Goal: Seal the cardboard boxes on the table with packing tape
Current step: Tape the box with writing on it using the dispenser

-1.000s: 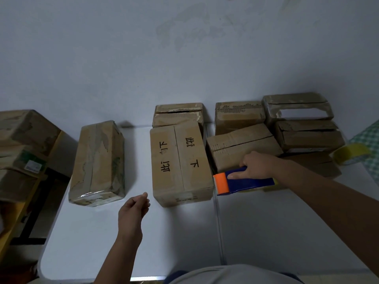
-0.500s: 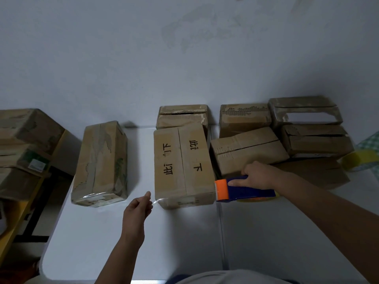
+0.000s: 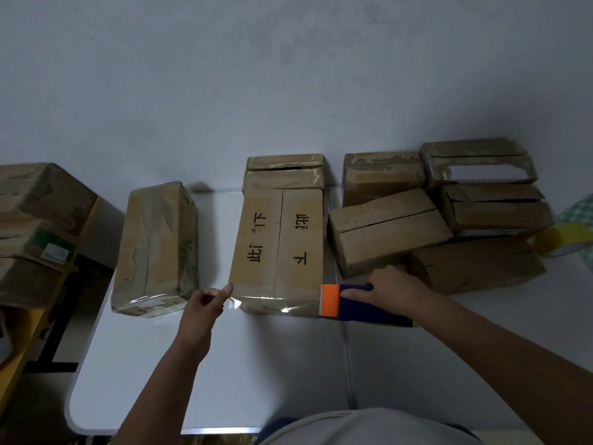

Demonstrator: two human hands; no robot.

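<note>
Clear packing tape [image 3: 272,304] stretches across the near end face of the marked cardboard box [image 3: 279,245], which lies on the white worktop [image 3: 263,374] between the two hands. At one end the left hand [image 3: 205,305] pinches the tape's free end between thumb and forefinger, its grip closed tight at the box's near left corner. At the other end the right hand [image 3: 390,285] is wrapped around the blue handle of the tape dispenser [image 3: 359,303], forefinger laid along the top, grip fully closed; the dispenser's orange toothed head touches the box's near right corner. Black handwritten characters run down both top flaps of this box, on either side of its centre seam. Beyond the left hand's grip lies a taped box [image 3: 155,248] wrapped in glossy film, apart from the marked one. Beyond the right hand's grip several more cardboard boxes [image 3: 388,231] crowd together against the wall, and past them a yellowish tape roll [image 3: 560,239] rests at the worktop's edge.
</note>
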